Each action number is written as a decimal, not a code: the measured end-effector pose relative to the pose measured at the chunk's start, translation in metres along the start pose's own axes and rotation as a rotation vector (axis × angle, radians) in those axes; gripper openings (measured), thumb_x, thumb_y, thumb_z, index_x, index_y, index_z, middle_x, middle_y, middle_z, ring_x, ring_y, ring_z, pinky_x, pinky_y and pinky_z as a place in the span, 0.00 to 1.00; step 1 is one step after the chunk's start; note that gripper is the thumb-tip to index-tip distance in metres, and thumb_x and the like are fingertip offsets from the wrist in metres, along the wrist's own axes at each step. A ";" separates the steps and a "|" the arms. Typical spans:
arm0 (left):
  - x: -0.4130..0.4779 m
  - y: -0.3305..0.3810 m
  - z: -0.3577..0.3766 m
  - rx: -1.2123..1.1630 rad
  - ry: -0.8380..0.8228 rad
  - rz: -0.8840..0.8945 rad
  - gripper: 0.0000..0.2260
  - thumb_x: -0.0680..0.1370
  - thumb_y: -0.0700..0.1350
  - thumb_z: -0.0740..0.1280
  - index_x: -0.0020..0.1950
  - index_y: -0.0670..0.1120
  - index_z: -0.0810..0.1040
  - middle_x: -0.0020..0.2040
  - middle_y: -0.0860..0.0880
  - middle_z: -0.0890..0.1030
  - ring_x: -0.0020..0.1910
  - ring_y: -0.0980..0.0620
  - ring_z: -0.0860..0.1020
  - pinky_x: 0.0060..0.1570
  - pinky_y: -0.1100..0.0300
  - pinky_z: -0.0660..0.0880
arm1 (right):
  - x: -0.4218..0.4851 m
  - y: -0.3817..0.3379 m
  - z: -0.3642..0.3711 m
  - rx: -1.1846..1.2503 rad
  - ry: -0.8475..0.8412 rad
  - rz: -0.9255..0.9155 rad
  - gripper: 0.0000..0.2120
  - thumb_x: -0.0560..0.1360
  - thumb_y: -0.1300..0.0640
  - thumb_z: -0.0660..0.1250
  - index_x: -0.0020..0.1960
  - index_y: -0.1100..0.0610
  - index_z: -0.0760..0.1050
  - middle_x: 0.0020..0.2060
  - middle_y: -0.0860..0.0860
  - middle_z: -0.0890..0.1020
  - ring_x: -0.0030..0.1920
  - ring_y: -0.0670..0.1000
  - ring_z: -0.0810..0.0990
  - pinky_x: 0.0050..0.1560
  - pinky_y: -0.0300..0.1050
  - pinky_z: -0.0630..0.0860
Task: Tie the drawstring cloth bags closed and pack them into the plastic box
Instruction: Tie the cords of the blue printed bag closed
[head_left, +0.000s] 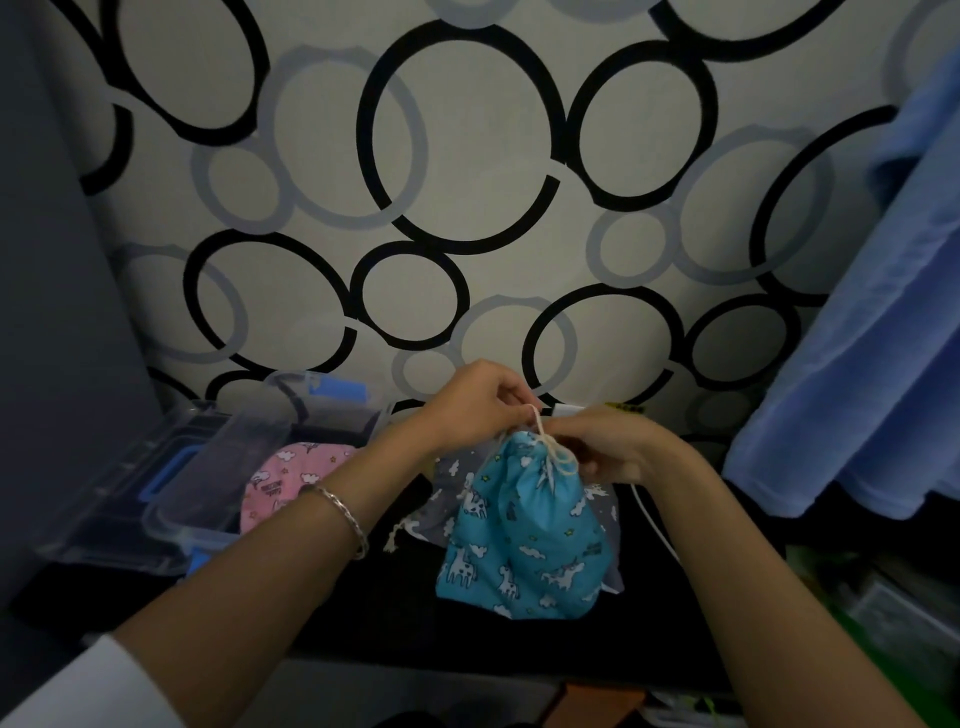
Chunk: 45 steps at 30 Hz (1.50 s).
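Head view: a person's left hand (478, 410) pinches the pale cord (536, 422) and draws it up and away from the blue bag (524, 530). The right hand (608, 447) has its fingers curled in against the bag's gathered neck, holding it there. The bag stands on the dark worktop (519, 639), partly on top of a grey bag (447, 478). To the left, a pink bag (291, 478) appears to lie already inside the clear box (171, 493), whose lid is open. The knot looks half made. To tie it well, the neck should probably stay bunched tight under the right hand while the left pulls the cord out level, so the loop seats against the cloth and does not ride up. A steady, even pull should keep the filled bag from tipping. Whether a second turn is needed cannot be judged from here, as the hands hide part of the cord.
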<state>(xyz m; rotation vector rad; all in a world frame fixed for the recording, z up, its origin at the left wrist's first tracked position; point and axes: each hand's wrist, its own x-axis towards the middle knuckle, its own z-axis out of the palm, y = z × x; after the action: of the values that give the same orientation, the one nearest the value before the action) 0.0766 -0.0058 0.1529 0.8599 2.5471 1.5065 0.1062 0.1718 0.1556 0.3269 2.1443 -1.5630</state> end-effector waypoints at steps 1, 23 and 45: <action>0.000 0.000 -0.001 -0.009 -0.017 -0.001 0.03 0.75 0.40 0.71 0.44 0.47 0.83 0.39 0.51 0.83 0.40 0.58 0.81 0.37 0.69 0.76 | 0.001 0.001 0.000 0.006 0.046 -0.035 0.16 0.65 0.50 0.77 0.43 0.59 0.78 0.37 0.56 0.78 0.33 0.51 0.72 0.34 0.41 0.68; 0.011 -0.001 0.003 -0.020 0.216 -0.084 0.10 0.69 0.46 0.75 0.42 0.48 0.75 0.40 0.50 0.79 0.41 0.50 0.79 0.43 0.55 0.78 | -0.020 -0.013 0.010 -0.466 0.188 -0.489 0.07 0.76 0.59 0.69 0.46 0.60 0.85 0.22 0.45 0.73 0.22 0.40 0.64 0.25 0.31 0.61; 0.004 0.005 -0.002 -0.033 -0.198 -0.253 0.10 0.77 0.47 0.68 0.47 0.41 0.83 0.42 0.48 0.83 0.42 0.57 0.79 0.44 0.64 0.73 | -0.007 0.001 0.005 -0.457 0.312 -0.594 0.07 0.74 0.58 0.72 0.52 0.54 0.83 0.35 0.47 0.84 0.32 0.38 0.80 0.34 0.32 0.74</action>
<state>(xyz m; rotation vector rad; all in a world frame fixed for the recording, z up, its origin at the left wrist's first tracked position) 0.0744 -0.0036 0.1590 0.6197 2.3761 1.3157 0.1140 0.1680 0.1569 -0.2621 2.9492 -1.2862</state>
